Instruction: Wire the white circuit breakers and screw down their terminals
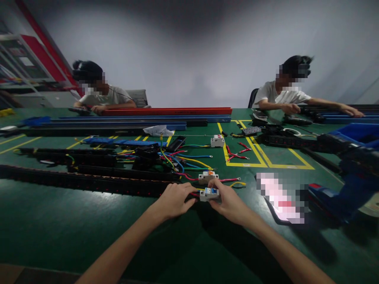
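Note:
A small white circuit breaker (209, 194) with a blue lever is gripped by my right hand (229, 200), thumb below and fingers over its right end. My left hand (176, 200) is closed around a red and dark wire (194, 194) that runs into the breaker's left end; the fingertips partly hide it. Just behind is a second white breaker (204, 177) with an orange lever, with a red lead (231, 180) coming out to the right. A long black power strip (97, 184) lies to the left of my hands.
Farther back stand a third breaker (217, 141) and several red leads (238, 153). A lit phone (280, 201) and a blue cordless drill (349, 185) are at the right. Blue and red rails (177, 111) lie across the back, where two people sit working.

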Demonstrator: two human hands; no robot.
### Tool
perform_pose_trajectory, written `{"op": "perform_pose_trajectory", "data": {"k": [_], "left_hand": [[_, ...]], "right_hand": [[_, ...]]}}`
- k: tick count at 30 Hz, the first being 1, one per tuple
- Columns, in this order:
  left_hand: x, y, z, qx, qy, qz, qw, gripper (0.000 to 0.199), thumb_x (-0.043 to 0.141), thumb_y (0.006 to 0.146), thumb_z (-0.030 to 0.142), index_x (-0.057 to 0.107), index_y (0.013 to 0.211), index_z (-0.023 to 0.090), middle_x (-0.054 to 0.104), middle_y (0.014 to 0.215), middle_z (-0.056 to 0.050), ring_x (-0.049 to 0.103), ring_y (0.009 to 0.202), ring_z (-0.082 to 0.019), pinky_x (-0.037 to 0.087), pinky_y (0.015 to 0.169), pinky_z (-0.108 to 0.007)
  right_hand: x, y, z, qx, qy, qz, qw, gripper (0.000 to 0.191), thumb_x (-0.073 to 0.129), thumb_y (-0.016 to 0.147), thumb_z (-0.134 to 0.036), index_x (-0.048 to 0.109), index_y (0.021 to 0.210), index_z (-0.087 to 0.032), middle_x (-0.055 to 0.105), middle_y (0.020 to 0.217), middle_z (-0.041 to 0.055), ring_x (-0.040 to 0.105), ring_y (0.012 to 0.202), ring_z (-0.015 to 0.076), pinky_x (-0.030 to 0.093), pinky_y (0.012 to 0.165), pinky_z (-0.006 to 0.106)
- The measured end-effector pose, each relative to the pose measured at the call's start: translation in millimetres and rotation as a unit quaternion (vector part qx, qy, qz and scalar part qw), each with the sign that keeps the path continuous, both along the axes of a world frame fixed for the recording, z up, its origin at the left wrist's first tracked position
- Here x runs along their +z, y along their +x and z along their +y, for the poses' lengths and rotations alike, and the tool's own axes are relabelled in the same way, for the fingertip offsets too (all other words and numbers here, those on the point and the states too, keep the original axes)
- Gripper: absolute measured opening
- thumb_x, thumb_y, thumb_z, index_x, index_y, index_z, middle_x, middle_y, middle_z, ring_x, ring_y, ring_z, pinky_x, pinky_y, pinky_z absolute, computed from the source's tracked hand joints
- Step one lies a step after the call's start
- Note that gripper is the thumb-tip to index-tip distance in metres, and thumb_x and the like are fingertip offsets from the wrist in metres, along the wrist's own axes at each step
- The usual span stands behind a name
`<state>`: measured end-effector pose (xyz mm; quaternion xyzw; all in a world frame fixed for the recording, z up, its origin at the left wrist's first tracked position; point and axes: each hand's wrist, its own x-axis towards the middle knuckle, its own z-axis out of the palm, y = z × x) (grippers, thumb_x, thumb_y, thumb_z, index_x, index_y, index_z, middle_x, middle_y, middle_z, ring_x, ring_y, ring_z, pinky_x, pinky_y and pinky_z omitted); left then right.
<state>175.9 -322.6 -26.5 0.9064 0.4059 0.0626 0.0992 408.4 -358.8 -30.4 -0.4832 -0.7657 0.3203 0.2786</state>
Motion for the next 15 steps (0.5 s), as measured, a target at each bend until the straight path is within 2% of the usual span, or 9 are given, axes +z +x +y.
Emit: {"op": "perform_pose_trajectory", "data": {"k": [3, 5, 10, 12, 15], "left_hand": [[-2.3, 0, 0, 0.004, -0.012, -0.029, 0.999, 0.045, 0.062, 0.088, 0.039, 0.059, 0.131, 0.027, 0.068, 0.121, -0.005, 0.066, 0.105, -0.026, 0.049, 0.092, -0.039], [-4.5, 1, -1, 0.001, -0.015, -0.047, 0.999, 0.051, 0.064, 0.087, 0.042, 0.056, 0.135, 0.025, 0.067, 0.125, -0.006, 0.065, 0.109, -0.027, 0.048, 0.097, -0.041], [-8.4, 5, -6, -0.002, -0.001, -0.085, 0.996, 0.063, 0.063, 0.086, 0.054, 0.049, 0.142, 0.027, 0.061, 0.136, -0.006, 0.063, 0.115, -0.028, 0.048, 0.099, -0.043], [-9.4, 7, -7, -0.006, 0.006, -0.103, 0.995, 0.067, 0.064, 0.085, 0.056, 0.047, 0.143, 0.028, 0.06, 0.137, -0.005, 0.064, 0.115, -0.027, 0.049, 0.099, -0.042], [-11.3, 8, -7, -0.007, 0.022, -0.137, 0.99, 0.07, 0.066, 0.083, 0.058, 0.047, 0.142, 0.027, 0.061, 0.135, -0.006, 0.066, 0.111, -0.026, 0.052, 0.095, -0.039]], "right_hand": [[7.8, 11, -1, 0.022, -0.008, -0.003, 1.0, 0.049, 0.058, 0.073, -0.005, 0.051, 0.118, -0.023, 0.062, 0.114, 0.004, 0.06, 0.098, 0.0169, 0.043, 0.081, 0.027], [13.5, 21, 0, 0.038, -0.027, -0.015, 0.999, 0.054, 0.06, 0.071, -0.005, 0.053, 0.121, -0.024, 0.063, 0.115, 0.0038, 0.061, 0.099, 0.0181, 0.045, 0.082, 0.028], [40.1, 52, 0, 0.059, -0.059, -0.044, 0.996, 0.049, 0.066, 0.07, -0.01, 0.063, 0.116, -0.026, 0.067, 0.108, 0.0041, 0.063, 0.094, 0.0215, 0.05, 0.08, 0.032], [55.5, 61, -11, 0.037, -0.042, -0.049, 0.997, 0.04, 0.068, 0.075, -0.016, 0.066, 0.113, -0.027, 0.068, 0.107, 0.0044, 0.064, 0.095, 0.0227, 0.051, 0.083, 0.035], [71.7, 73, -38, -0.08, 0.053, -0.017, 0.995, 0.027, 0.066, 0.084, -0.026, 0.067, 0.111, -0.029, 0.068, 0.106, 0.0064, 0.063, 0.097, 0.0239, 0.052, 0.084, 0.038]]}}
